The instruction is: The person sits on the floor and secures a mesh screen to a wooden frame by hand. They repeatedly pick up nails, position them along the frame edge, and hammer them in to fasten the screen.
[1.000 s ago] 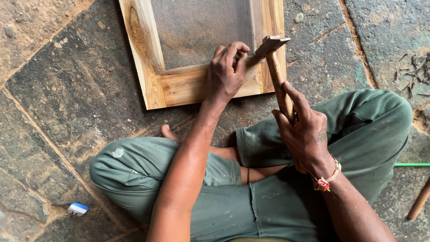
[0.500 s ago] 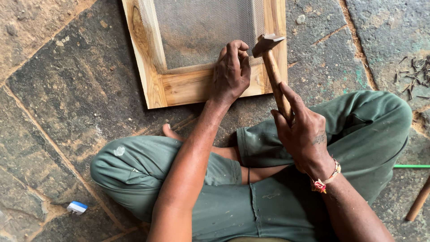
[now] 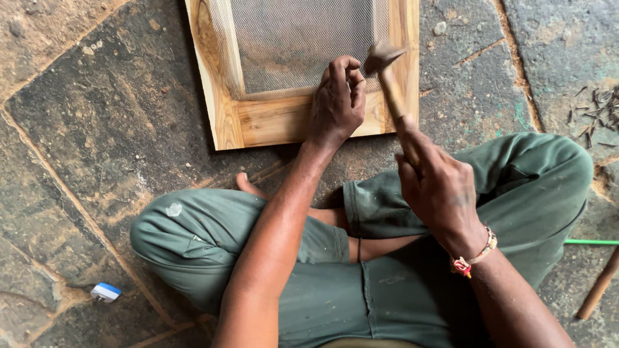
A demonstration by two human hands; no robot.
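Seated worker at a mesh frame, seen from above. The frame [image 3: 271, 119], pale wood with wire mesh [image 3: 296, 45] stretched across its opening, lies flat on the stone floor [image 3: 97, 129] just ahead of the person's crossed legs [image 3: 213, 238], which are clad in green trousers.

The hammer [image 3: 385, 74] hangs over the frame's lower right corner, its head blurred and just beside the left hand. The head looks dense and the wooden handle stiff and dry, so the tool probably handles top-heavy; a hold low on the handle, far from the head, gives the most swing. The frame seems rigid and fairly light, the mesh thin and likely easy to dent.

The left hand [image 3: 336, 103] rests on the frame's bottom rail, arm stretched straight forward from the body. Its fingers [image 3: 342, 71] are bunched at the rail's inner edge, by the mesh; whether they pinch a nail cannot be told.

The right hand [image 3: 438, 187] is on the near side of the frame, over the right knee, wrist cocked and a beaded band [image 3: 474, 258] around it. Its fingers are wrapped closed round the lower handle.

Small dark nails [image 3: 596, 109] lie scattered right of the frame; a blue-and-white object [image 3: 105, 292] lies well to its lower left.
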